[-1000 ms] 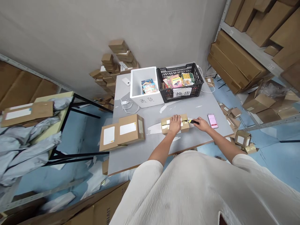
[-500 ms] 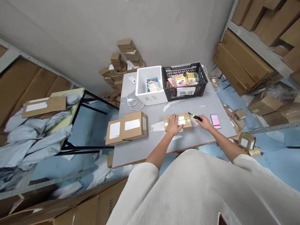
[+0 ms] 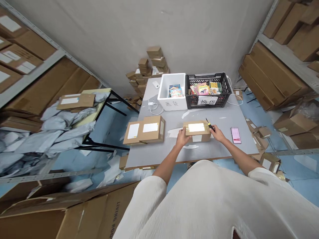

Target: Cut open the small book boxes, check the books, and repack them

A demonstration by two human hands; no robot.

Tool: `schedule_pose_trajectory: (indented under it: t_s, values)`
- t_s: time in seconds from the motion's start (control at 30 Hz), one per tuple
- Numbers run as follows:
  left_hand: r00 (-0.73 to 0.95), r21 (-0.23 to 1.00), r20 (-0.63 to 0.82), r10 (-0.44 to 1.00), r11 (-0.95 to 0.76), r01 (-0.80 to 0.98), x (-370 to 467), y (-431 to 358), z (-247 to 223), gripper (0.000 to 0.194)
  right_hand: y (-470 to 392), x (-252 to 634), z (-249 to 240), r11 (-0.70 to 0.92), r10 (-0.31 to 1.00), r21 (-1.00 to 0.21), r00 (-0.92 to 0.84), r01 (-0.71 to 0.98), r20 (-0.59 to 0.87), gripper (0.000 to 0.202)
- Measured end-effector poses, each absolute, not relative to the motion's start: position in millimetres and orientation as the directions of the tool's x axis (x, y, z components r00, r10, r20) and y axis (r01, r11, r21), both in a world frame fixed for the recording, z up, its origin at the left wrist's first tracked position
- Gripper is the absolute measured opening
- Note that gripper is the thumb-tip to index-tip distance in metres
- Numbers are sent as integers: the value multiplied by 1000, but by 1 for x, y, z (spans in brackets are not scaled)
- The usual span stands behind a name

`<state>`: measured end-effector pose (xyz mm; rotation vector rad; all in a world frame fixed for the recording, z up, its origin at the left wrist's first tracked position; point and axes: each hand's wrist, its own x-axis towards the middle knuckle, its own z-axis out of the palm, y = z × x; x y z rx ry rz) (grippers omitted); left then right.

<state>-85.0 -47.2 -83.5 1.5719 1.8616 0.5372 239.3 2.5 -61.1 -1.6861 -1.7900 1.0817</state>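
- While the left hand point(image 3: 182, 137) clasps the left end of a small brown cardboard box point(image 3: 199, 132), the right hand point(image 3: 217, 133) grips a slim black-and-yellow utility knife point(image 3: 211, 126) at its right end.
- The box rests on the grey rectangular tabletop point(image 3: 152, 156), nearer than the black plastic mesh crate point(image 3: 193, 102).
- Right of both hands lies a pink-screened phone point(image 3: 235, 135).

Left end of small carton point(image 3: 199, 133) partly covered by left hand point(image 3: 182, 137); whether its white label point(image 3: 196, 127) bears print, cannot tell. Knife point(image 3: 210, 125) handle partly lost within right hand point(image 3: 217, 133). Phone point(image 3: 235, 135) screen smeared, unreadable. Books point(image 3: 175, 92) hidden low down by white foam box point(image 3: 171, 104). Large carton point(image 3: 92, 215) cut by bottom edge. Grey bags point(image 3: 57, 136) blurred, running off left edge.
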Motion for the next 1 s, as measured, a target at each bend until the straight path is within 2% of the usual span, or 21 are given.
schedule_pose_trajectory:
  t_s: [0.13, 0.27, 0.5, 0.87, 1.0]
  values:
    - [-69, 685, -211, 975, 198, 701, -78, -27, -71, 91, 11, 252, -52, -109, 991, -803, 4, 586, -132, 56]
    - [-49, 691, -294, 955, 247, 680, -66, -13, -71, 83, 11, 264, -57, -203, 978, -798, 80, 568, -192, 58]
    - [-81, 817, -271, 959, 274, 507, -51, -15, -100, 93, -7, 276, -84, -258, 964, -824, 73, 504, -257, 50]
    - [-35, 791, -376, 926, 340, 509, -53, -44, -110, 99, -19, 277, -87, -280, 951, -754, 65, 595, -302, 44]
    - [-8, 820, -316, 949, 278, 500, -47, -50, -105, 103, -23, 270, -81, -261, 950, -744, 27, 616, -311, 46]
